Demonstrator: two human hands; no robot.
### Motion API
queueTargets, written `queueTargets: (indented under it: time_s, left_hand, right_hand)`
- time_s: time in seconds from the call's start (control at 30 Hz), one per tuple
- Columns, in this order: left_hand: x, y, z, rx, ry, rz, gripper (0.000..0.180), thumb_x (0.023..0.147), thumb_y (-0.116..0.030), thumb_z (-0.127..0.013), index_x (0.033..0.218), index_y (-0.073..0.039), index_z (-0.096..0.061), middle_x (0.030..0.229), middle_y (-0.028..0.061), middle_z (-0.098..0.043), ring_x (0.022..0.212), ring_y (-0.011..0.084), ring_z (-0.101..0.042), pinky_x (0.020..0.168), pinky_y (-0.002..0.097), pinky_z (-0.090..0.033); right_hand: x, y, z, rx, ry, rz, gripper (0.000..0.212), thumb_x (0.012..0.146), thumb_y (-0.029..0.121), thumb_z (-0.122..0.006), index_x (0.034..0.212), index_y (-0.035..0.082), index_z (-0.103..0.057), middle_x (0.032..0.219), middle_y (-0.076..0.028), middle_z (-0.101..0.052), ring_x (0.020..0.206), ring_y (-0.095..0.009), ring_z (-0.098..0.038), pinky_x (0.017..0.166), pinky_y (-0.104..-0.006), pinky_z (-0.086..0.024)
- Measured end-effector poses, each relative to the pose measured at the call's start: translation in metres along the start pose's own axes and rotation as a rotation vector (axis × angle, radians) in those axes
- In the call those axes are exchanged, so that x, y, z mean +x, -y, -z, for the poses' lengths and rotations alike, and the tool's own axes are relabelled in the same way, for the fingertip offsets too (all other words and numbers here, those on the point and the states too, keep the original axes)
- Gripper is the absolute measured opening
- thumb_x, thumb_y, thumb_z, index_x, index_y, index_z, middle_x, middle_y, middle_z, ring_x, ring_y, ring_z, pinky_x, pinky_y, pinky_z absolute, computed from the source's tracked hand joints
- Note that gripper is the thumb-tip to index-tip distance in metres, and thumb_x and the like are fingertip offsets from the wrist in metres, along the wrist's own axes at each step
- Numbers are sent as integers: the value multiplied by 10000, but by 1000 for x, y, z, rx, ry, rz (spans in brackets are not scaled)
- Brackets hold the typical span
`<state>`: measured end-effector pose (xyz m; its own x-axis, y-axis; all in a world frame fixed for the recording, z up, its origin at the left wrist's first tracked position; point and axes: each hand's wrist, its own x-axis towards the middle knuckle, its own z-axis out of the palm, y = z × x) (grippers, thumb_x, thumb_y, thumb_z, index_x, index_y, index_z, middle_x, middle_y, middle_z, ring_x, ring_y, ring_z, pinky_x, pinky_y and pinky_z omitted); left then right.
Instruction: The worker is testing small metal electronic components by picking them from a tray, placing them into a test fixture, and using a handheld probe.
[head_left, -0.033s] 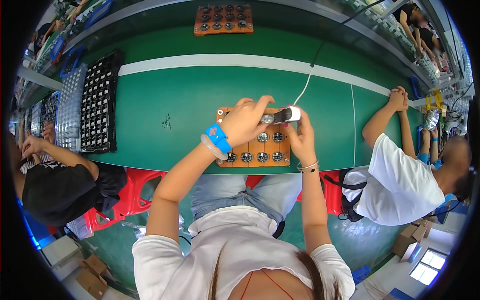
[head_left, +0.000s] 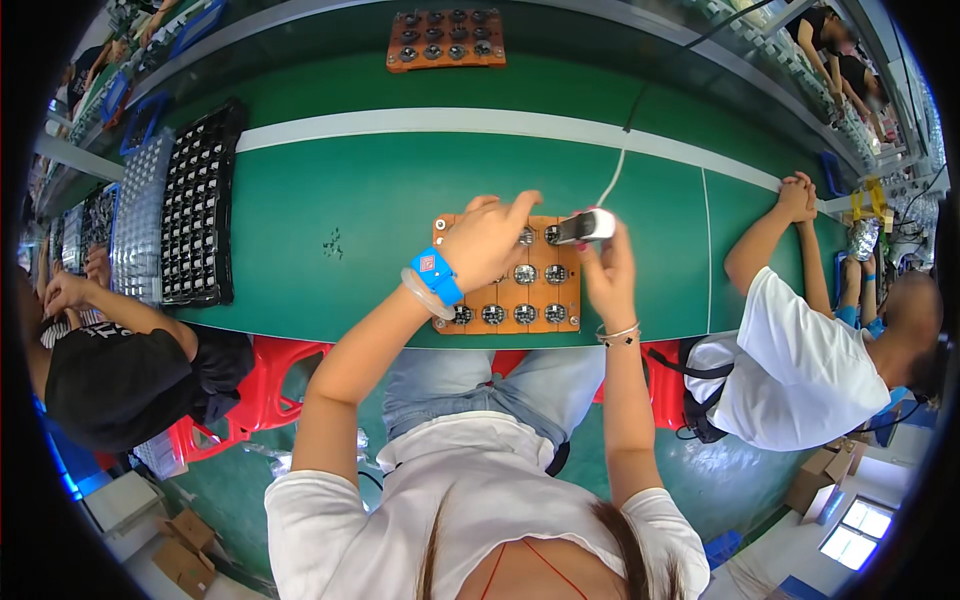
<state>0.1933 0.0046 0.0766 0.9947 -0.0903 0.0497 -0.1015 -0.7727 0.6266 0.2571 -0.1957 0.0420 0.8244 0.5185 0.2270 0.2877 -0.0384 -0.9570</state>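
Observation:
In front of me on the green table lies an orange-brown fixture board (head_left: 508, 288) with rows of small round circuit boards (head_left: 525, 274) in its recesses. My left hand (head_left: 484, 243), with a blue wristband and a clear ring at the wrist, rests over the board's left part. Its index finger stretches out, and the hand hides several recesses. My right hand (head_left: 612, 268) grips a small white-and-black handheld device (head_left: 596, 226) with a white cable. The device's dark end is over the board's upper right corner, near a round circuit board. Its exact kind cannot be told.
Black tray (head_left: 197, 205) and clear tray (head_left: 140, 215) stand at the left. Tiny dark pieces (head_left: 333, 243) lie on the table. Another loaded fixture board (head_left: 447, 40) sits at the far side. The cable (head_left: 612, 180) comes from above. People sit on both sides.
My right hand has shifted slightly right with the white-and-black device, uncovering round circuit boards in the top row. My left hand stays almost in place.

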Motion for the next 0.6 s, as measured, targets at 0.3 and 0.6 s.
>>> queueTargets:
  time_s: [0.3,0.6]
  left_hand:
    - [24,-4,-33,158,-78,-154,422,753,-156,-681,1124,-92,-490,922,95,-651,921,284,-590,931,375,-372]
    - [25,-22,-25,-132,-72,-156,426,769,-103,-677,1134,-79,-459,823,94,-663,840,317,-612,888,394,-416]
  right_hand:
    - [-4,-8,30,-6,-67,0,410,899,13,-551,1284,-8,-413,1218,-122,-539,1158,-198,-493,999,-323,-367]
    - [-12,-8,18,27,-7,-74,406,888,-18,-548,1276,-10,-427,1212,-113,-533,1162,-193,-482,1028,-321,-336]
